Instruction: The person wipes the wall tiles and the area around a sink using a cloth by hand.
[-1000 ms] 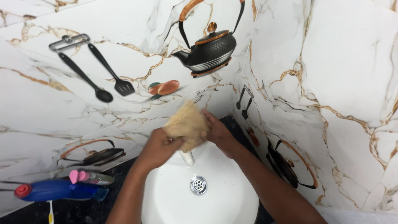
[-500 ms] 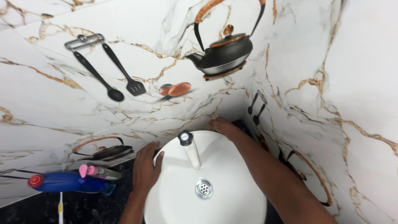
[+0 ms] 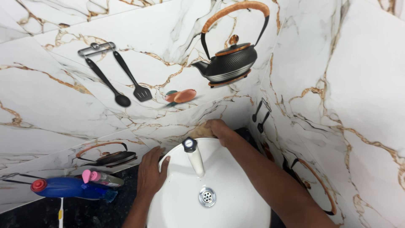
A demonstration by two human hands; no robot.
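A round white basin (image 3: 236, 207) fills the lower middle, with a white tap (image 3: 194, 157) topped by a dark knob and a metal drain (image 3: 207, 196). My left hand (image 3: 152, 169) rests flat on the basin's left rim, fingers spread, holding nothing. My right hand (image 3: 219, 130) reaches behind the basin's far rim and presses a tan cloth (image 3: 199, 131) there, mostly hidden under the fingers.
A blue spray bottle (image 3: 69, 188) and a clear bottle with a pink cap (image 3: 100, 178) lie on the dark counter (image 3: 84, 213) at left. Marble-pattern tiled walls (image 3: 346, 84) with printed kettles and utensils close in behind and on the right.
A second ago both hands held the tan cloth bunched over the tap. The left hand dropped to the basin's rim; the right hand carried the cloth behind the basin.
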